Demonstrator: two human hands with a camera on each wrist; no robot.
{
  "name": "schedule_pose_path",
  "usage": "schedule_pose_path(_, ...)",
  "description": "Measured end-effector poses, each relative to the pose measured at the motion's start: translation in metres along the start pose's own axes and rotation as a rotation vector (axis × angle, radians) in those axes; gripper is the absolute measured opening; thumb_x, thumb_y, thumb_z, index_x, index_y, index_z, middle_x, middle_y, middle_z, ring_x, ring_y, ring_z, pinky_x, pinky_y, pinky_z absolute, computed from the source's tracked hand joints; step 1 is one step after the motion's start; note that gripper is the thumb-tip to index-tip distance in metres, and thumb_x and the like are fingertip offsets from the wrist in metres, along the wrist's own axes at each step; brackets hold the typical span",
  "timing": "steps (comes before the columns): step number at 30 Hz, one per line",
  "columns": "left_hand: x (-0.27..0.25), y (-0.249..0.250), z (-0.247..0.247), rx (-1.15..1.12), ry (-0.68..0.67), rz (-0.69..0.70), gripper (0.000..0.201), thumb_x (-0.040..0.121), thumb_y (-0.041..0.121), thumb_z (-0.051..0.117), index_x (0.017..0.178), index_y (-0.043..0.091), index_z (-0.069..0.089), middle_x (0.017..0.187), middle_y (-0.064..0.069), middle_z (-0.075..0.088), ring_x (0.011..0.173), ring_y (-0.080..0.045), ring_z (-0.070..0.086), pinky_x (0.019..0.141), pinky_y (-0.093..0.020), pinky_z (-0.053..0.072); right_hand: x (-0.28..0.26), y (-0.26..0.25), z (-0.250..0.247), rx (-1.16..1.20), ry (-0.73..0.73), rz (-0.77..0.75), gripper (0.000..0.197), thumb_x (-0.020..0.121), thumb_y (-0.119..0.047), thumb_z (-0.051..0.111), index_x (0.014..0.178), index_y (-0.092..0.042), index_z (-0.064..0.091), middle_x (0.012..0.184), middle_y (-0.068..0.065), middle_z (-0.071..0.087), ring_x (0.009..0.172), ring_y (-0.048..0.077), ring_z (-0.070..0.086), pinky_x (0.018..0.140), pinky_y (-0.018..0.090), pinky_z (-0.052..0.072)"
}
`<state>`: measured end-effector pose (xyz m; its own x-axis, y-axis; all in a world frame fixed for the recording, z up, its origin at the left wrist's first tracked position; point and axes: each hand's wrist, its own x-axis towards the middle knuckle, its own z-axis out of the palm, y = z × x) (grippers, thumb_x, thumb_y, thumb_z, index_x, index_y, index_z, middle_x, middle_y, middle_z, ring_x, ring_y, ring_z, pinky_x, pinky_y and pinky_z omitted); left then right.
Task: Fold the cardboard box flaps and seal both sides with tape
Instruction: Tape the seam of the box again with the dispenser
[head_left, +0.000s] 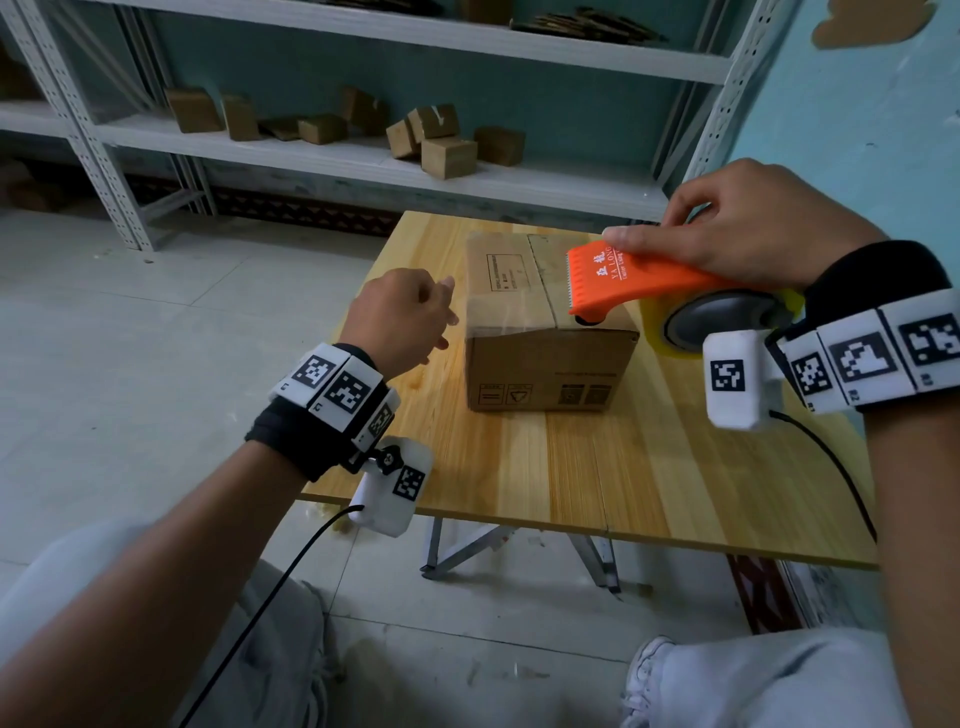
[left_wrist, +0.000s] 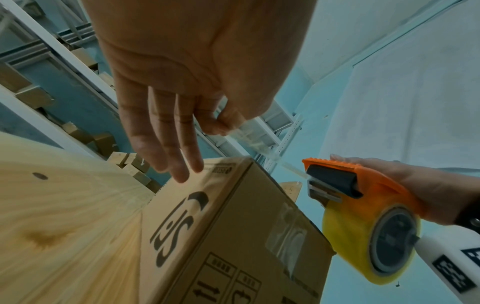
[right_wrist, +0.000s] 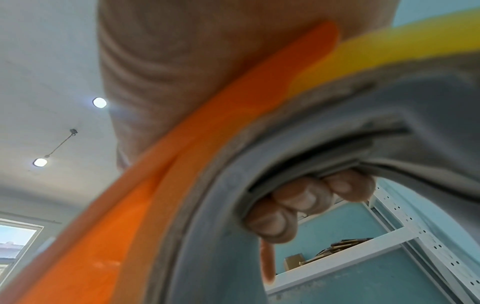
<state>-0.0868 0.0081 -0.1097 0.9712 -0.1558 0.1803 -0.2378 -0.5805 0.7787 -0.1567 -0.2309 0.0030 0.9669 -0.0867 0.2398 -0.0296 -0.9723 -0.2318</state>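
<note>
A closed cardboard box (head_left: 545, 358) stands on the wooden table (head_left: 623, 467), with clear tape showing over its near top edge. My left hand (head_left: 439, 312) hovers at the box's upper left corner. In the left wrist view its thumb and forefinger pinch the end of a clear tape strip (left_wrist: 259, 147) that runs to the dispenser, while the other fingers point straight at the box (left_wrist: 233, 236). My right hand (head_left: 753, 228) grips the orange tape dispenser (head_left: 639, 280) with its yellowish roll (head_left: 657, 325), held over the box's right top. Its fingers (right_wrist: 298, 197) curl through the roll's core.
A white metal shelf (head_left: 363, 161) behind the table holds several small cardboard boxes (head_left: 447, 156). The table's front edge lies near my knees, and a light blue wall (head_left: 857, 130) rises close on the right. Cables hang from both wrist cameras.
</note>
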Motion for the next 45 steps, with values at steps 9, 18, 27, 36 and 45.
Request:
schedule_pose_path(9, 0.003, -0.006, 0.001, 0.093, 0.023, 0.011, 0.035, 0.100, 0.040, 0.041, 0.084, 0.017, 0.063, 0.078, 0.005, 0.070, 0.074, -0.012, 0.068, 0.077, -0.040, 0.057, 0.004, -0.006, 0.001, -0.051, -0.028, 0.018, 0.071, 0.062, -0.084, 0.056, 0.087, -0.018, 0.068, 0.081, -0.005, 0.057, 0.077, 0.014, 0.053, 0.073, 0.032, 0.039)
schedule_pose_path(18, 0.003, -0.010, 0.004, 0.170, 0.038, 0.043, 0.039, 0.100, 0.041, 0.041, 0.088, 0.012, 0.064, 0.080, 0.002, 0.070, 0.071, -0.016, 0.067, 0.071, -0.036, 0.056, 0.006, -0.006, 0.003, -0.069, -0.056, 0.019, 0.073, 0.060, -0.085, 0.055, 0.085, -0.018, 0.068, 0.080, -0.005, 0.059, 0.072, 0.006, 0.051, 0.072, 0.032, 0.041)
schedule_pose_path(27, 0.004, -0.013, 0.008, 0.221, 0.027, 0.035, 0.041, 0.099, 0.043, 0.040, 0.089, 0.011, 0.064, 0.082, -0.006, 0.069, 0.073, -0.025, 0.066, 0.074, -0.044, 0.057, 0.007, -0.005, 0.008, -0.077, -0.086, 0.019, 0.081, 0.054, -0.089, 0.053, 0.089, -0.017, 0.069, 0.079, -0.004, 0.060, 0.072, 0.009, 0.054, 0.070, 0.033, 0.046)
schedule_pose_path(36, 0.005, -0.014, 0.008, 0.232, 0.008, 0.037, 0.041, 0.099, 0.043, 0.040, 0.088, 0.012, 0.064, 0.081, -0.005, 0.069, 0.072, -0.025, 0.066, 0.074, -0.044, 0.057, 0.009, -0.006, 0.011, -0.085, -0.107, 0.034, 0.078, 0.057, -0.085, 0.056, 0.091, -0.016, 0.068, 0.080, -0.003, 0.059, 0.072, 0.010, 0.052, 0.069, 0.032, 0.041)
schedule_pose_path(45, 0.007, -0.015, 0.012, 0.254, -0.007, 0.031, 0.042, 0.099, 0.044, 0.040, 0.088, 0.012, 0.064, 0.082, -0.006, 0.069, 0.073, -0.026, 0.066, 0.075, -0.043, 0.056, 0.013, -0.004, 0.013, -0.072, -0.153, 0.028, 0.081, 0.054, -0.086, 0.054, 0.090, -0.015, 0.068, 0.082, -0.001, 0.060, 0.072, 0.010, 0.052, 0.061, 0.029, 0.037)
